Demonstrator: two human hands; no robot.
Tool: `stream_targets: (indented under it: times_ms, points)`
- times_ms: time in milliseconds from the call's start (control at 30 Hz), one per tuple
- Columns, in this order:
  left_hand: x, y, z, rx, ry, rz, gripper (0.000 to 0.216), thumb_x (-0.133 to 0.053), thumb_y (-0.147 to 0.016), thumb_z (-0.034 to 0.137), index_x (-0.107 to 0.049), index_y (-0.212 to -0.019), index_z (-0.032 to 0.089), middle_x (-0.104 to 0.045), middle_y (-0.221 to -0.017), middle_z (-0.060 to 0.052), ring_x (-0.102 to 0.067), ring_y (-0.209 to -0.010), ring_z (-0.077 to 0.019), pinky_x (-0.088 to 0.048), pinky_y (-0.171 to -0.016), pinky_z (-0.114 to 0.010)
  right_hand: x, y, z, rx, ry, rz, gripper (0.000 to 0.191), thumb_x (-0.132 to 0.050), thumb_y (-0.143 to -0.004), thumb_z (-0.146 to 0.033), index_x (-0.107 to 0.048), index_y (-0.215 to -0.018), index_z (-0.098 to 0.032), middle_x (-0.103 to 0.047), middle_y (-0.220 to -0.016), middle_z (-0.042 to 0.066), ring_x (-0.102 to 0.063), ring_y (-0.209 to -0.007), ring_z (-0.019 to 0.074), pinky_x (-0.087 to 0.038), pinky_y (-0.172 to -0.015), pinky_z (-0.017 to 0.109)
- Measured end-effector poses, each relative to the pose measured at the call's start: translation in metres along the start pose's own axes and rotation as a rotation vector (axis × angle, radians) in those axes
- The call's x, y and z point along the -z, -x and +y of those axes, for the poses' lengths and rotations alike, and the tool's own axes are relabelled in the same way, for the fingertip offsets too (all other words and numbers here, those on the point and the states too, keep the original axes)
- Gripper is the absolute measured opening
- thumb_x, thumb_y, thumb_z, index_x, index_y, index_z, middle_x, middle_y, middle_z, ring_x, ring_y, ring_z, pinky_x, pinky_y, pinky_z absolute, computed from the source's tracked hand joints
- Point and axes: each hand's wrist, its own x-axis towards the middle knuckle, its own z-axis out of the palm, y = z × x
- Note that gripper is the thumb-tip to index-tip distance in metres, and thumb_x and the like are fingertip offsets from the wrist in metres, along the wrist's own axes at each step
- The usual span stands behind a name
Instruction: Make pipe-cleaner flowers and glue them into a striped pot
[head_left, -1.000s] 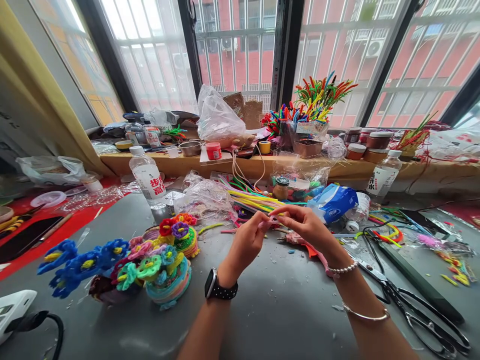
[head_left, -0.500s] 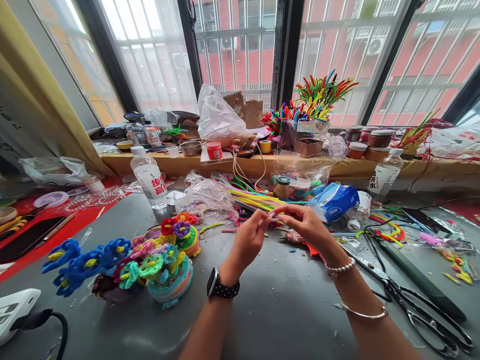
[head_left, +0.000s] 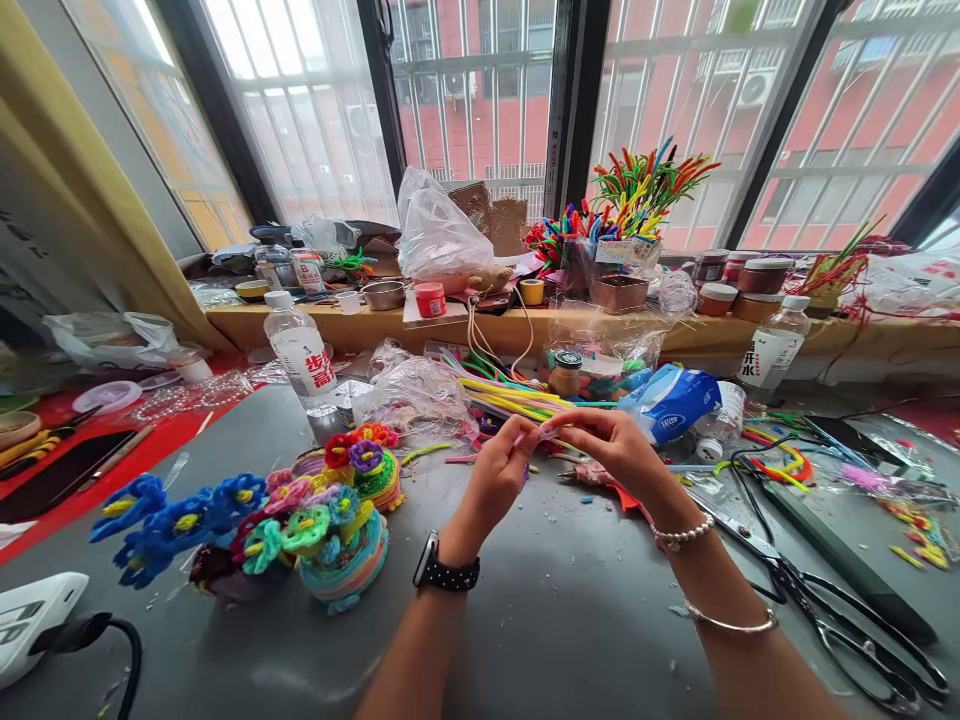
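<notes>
My left hand point(head_left: 495, 480) and my right hand point(head_left: 611, 445) meet above the grey table point(head_left: 570, 620), fingertips pinched together on a small pale pink pipe cleaner piece point(head_left: 541, 431). Both hands are closed in a pinch. The left wrist wears a black watch, the right wrist a bead bracelet and a bangle. Behind the hands lies a bundle of yellow, green and pink pipe cleaners point(head_left: 502, 398). To the left stands a cluster of finished pipe cleaner flowers in small woven baskets point(head_left: 330, 520), with blue flowers point(head_left: 165, 515) beside them.
Black scissors point(head_left: 840, 620) lie at the right. A water bottle point(head_left: 300, 350), plastic bags point(head_left: 420, 395), a blue tissue pack point(head_left: 667, 400) and a small jar point(head_left: 564, 375) crowd the back. A window ledge point(head_left: 525, 325) holds jars and pipe cleaner bunches point(head_left: 637, 200). A white device with cable point(head_left: 37, 620) sits front left.
Both hands stayed pinched on the small pink piece, their fingers shifting slightly around it. The view drifted a little; nothing else moved.
</notes>
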Motion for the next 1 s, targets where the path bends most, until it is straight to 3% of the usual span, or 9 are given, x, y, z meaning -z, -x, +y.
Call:
stream_targets:
  times_ms: [333,567,733,1000]
  points:
    - [-0.002,-0.003,-0.008,0.003,-0.038,0.007,0.022,-0.035,-0.084,0.035,-0.045,-0.074,0.017,-0.04,-0.063,0.004,-0.035,-0.059,-0.009,-0.029,-0.057,-0.021,0.006,0.0,-0.005,0.149,0.235,-0.054,0.018,-0.051,-0.078,-0.026,-0.067,-0.086,-0.02,-0.066,-0.086,0.005,-0.059,-0.082,0.0166,-0.045,-0.072,0.027]
    - [0.002,-0.002,-0.006,-0.018,-0.07,-0.029,0.023,-0.035,-0.083,0.037,-0.044,-0.075,0.018,-0.035,-0.059,0.005,-0.031,-0.056,-0.0086,-0.028,-0.053,-0.021,0.011,0.001,-0.005,0.033,0.215,-0.116,0.025,-0.048,-0.079,-0.035,-0.058,-0.094,-0.017,-0.063,-0.083,0.005,-0.058,-0.072,0.0158,-0.046,-0.064,0.027]
    - [0.002,-0.001,-0.006,-0.043,-0.098,-0.08,0.023,-0.036,-0.083,0.036,-0.046,-0.076,0.017,-0.035,-0.06,0.004,-0.031,-0.057,-0.0086,-0.028,-0.054,-0.02,0.008,0.001,-0.007,0.06,0.258,-0.159,0.02,-0.044,-0.082,-0.028,-0.059,-0.088,-0.017,-0.062,-0.082,0.005,-0.056,-0.076,0.0157,-0.044,-0.067,0.027]
    - [0.002,0.001,-0.001,-0.038,-0.034,-0.164,0.022,-0.039,-0.082,0.036,-0.044,-0.072,0.017,-0.034,-0.059,0.005,-0.029,-0.055,-0.0078,-0.026,-0.052,-0.02,0.007,-0.001,-0.001,0.036,0.341,-0.164,0.029,-0.041,-0.082,-0.038,-0.056,-0.071,-0.016,-0.054,-0.064,0.0,-0.046,-0.059,0.0112,-0.035,-0.053,0.023]
